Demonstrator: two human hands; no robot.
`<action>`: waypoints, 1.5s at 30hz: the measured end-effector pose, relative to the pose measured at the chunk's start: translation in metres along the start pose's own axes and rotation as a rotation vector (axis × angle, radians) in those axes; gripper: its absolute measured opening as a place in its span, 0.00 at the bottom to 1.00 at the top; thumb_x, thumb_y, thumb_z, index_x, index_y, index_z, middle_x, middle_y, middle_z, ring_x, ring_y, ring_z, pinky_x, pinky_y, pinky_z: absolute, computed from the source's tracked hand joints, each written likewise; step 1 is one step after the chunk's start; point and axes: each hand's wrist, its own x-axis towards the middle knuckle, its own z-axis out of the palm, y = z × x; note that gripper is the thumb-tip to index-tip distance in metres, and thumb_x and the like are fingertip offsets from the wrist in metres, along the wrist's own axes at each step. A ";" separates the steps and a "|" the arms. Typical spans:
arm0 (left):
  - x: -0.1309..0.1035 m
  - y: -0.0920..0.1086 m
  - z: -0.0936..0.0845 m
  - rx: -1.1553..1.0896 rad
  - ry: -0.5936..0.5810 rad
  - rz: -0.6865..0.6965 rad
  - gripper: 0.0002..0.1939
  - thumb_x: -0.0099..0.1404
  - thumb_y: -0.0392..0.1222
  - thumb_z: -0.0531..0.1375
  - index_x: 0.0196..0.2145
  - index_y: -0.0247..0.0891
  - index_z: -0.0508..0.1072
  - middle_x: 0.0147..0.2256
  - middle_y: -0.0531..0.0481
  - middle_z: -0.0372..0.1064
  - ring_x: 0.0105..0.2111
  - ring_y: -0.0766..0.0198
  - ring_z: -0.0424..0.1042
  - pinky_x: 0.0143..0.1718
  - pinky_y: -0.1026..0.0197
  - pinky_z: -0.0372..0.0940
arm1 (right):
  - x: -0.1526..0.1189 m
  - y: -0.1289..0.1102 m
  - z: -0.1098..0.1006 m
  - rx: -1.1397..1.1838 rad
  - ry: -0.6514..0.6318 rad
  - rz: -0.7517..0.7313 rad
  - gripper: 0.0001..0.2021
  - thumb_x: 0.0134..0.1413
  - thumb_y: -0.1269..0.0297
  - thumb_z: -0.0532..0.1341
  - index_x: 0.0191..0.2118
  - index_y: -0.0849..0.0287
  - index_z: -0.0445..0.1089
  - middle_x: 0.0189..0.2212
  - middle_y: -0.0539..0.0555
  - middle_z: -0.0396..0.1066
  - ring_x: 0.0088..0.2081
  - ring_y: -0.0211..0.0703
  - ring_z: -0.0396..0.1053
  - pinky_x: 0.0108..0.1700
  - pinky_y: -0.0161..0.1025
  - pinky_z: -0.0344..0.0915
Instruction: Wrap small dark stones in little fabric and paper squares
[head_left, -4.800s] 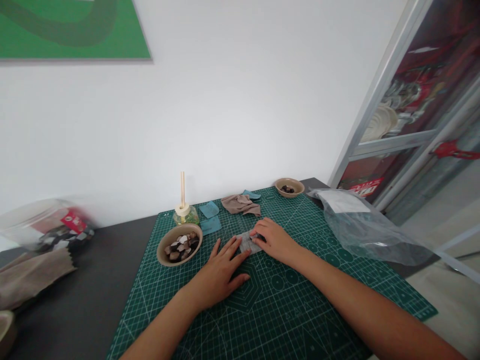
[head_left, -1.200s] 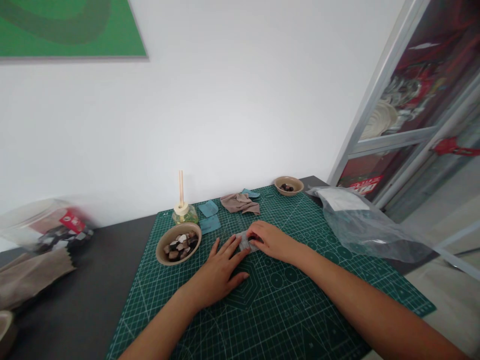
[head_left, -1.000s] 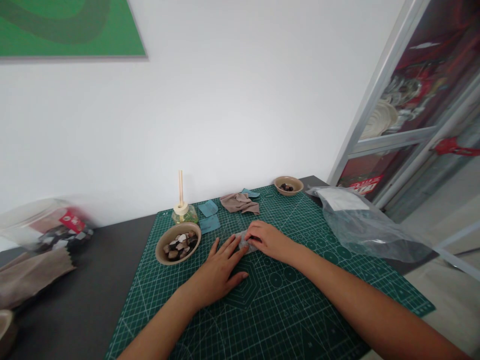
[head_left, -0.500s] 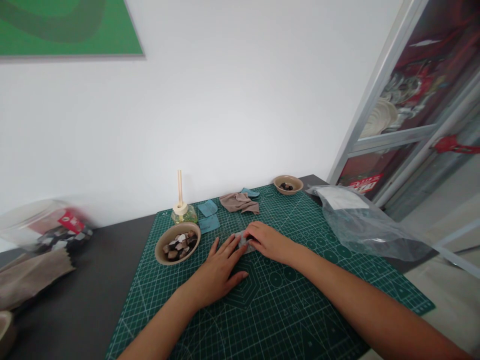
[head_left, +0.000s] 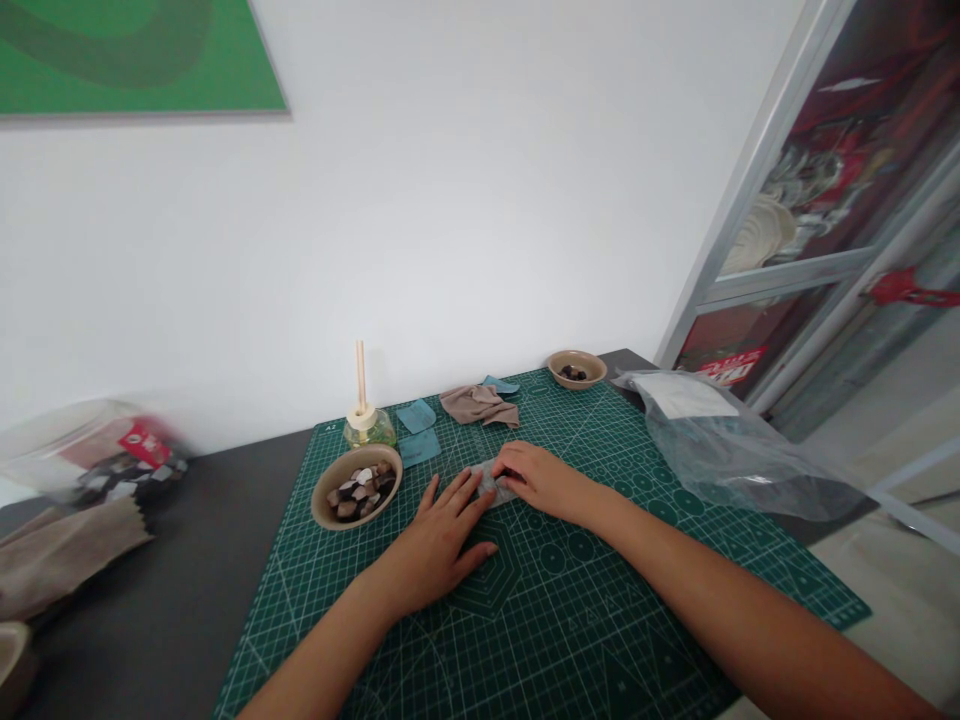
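A small grey sheet (head_left: pixel 493 488) lies on the green cutting mat (head_left: pixel 630 610), partly covered by my fingers. My left hand (head_left: pixel 439 550) rests flat with fingers spread, its fingertips holding down the sheet's left side. On the sheet's right part, my right hand (head_left: pixel 534 478) is closed, thumb and fingers pinched together over something small and dark that I cannot make out. Left of my left hand stands a tan bowl (head_left: pixel 321 500) of brown, black and white stones (head_left: pixel 364 492). Beyond my hands lie two blue-grey pieces (head_left: pixel 420 448) and a crumpled brown cloth (head_left: pixel 480 405).
A reed diffuser (head_left: pixel 363 425) stands behind the bowl. A second bowl (head_left: pixel 577 368) holds a few dark stones at the back right. A clear plastic bag (head_left: pixel 720 440) overlaps the mat's right edge. At left are a container of stones (head_left: pixel 90 450) and a brown cloth (head_left: pixel 75 550).
My right hand has shifted slightly to the right over the grey sheet, baring more of it. My left hand stays in place.
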 end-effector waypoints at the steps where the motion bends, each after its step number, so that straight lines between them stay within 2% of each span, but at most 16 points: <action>1: 0.000 0.000 0.000 -0.002 -0.005 -0.002 0.29 0.70 0.49 0.51 0.64 0.42 0.48 0.66 0.45 0.39 0.65 0.53 0.37 0.61 0.38 0.38 | 0.000 0.000 -0.001 -0.006 -0.005 0.010 0.07 0.52 0.78 0.59 0.36 0.62 0.70 0.35 0.55 0.69 0.41 0.43 0.66 0.46 0.41 0.63; 7: 0.001 0.000 0.000 -0.016 -0.001 -0.008 0.28 0.70 0.49 0.51 0.64 0.43 0.50 0.65 0.44 0.42 0.65 0.53 0.38 0.61 0.38 0.38 | -0.001 0.002 -0.007 -0.032 0.032 0.039 0.06 0.53 0.76 0.60 0.36 0.62 0.70 0.36 0.55 0.69 0.41 0.43 0.66 0.45 0.41 0.63; 11: 0.001 0.000 0.000 -0.020 0.007 0.001 0.28 0.70 0.49 0.51 0.64 0.43 0.48 0.65 0.44 0.40 0.65 0.52 0.37 0.61 0.37 0.38 | -0.001 0.000 -0.004 -0.024 -0.017 -0.022 0.07 0.54 0.77 0.59 0.37 0.62 0.70 0.37 0.56 0.68 0.41 0.43 0.65 0.45 0.40 0.63; 16: 0.000 0.001 0.000 0.002 -0.013 -0.009 0.28 0.70 0.49 0.51 0.64 0.42 0.49 0.65 0.43 0.40 0.65 0.53 0.37 0.61 0.38 0.38 | -0.003 0.004 -0.010 -0.062 -0.025 -0.006 0.07 0.53 0.78 0.58 0.36 0.63 0.71 0.35 0.56 0.68 0.40 0.43 0.66 0.45 0.41 0.63; 20: 0.000 0.000 0.001 0.014 -0.001 -0.001 0.27 0.70 0.48 0.52 0.63 0.47 0.51 0.66 0.44 0.38 0.65 0.51 0.37 0.60 0.37 0.38 | -0.001 -0.001 -0.004 -0.082 -0.018 -0.048 0.08 0.54 0.77 0.57 0.37 0.62 0.71 0.36 0.57 0.68 0.41 0.44 0.65 0.45 0.42 0.63; 24: 0.001 -0.001 0.001 0.020 0.006 0.008 0.26 0.70 0.48 0.52 0.63 0.48 0.52 0.66 0.44 0.37 0.65 0.51 0.37 0.60 0.37 0.39 | 0.002 -0.004 0.004 -0.061 -0.027 -0.038 0.07 0.54 0.77 0.58 0.38 0.62 0.69 0.37 0.56 0.68 0.42 0.44 0.65 0.46 0.42 0.63; 29: 0.001 0.001 -0.001 0.020 0.007 0.008 0.25 0.70 0.49 0.52 0.63 0.48 0.53 0.65 0.43 0.40 0.65 0.49 0.39 0.60 0.37 0.39 | 0.000 0.006 -0.003 -0.061 0.005 -0.013 0.06 0.54 0.78 0.58 0.34 0.62 0.70 0.35 0.56 0.69 0.41 0.44 0.66 0.46 0.42 0.64; 36: 0.001 0.000 -0.001 0.011 0.004 0.005 0.25 0.70 0.49 0.51 0.63 0.47 0.53 0.66 0.44 0.38 0.65 0.50 0.38 0.60 0.37 0.39 | 0.001 -0.002 -0.001 -0.030 -0.022 -0.058 0.07 0.54 0.78 0.58 0.37 0.63 0.70 0.36 0.56 0.69 0.42 0.43 0.66 0.46 0.40 0.64; 41: 0.001 0.000 -0.001 0.003 -0.007 0.008 0.25 0.70 0.48 0.52 0.63 0.48 0.53 0.66 0.43 0.39 0.65 0.51 0.37 0.60 0.37 0.39 | -0.001 0.004 -0.004 -0.062 -0.015 -0.031 0.07 0.53 0.79 0.58 0.36 0.63 0.71 0.35 0.56 0.69 0.41 0.44 0.66 0.46 0.41 0.64; 45: 0.001 0.000 0.000 0.008 -0.002 0.006 0.25 0.70 0.48 0.52 0.63 0.48 0.53 0.66 0.43 0.39 0.65 0.51 0.37 0.60 0.37 0.38 | -0.002 0.003 -0.004 -0.057 -0.006 -0.075 0.08 0.55 0.78 0.57 0.37 0.63 0.71 0.37 0.57 0.69 0.42 0.44 0.66 0.47 0.42 0.63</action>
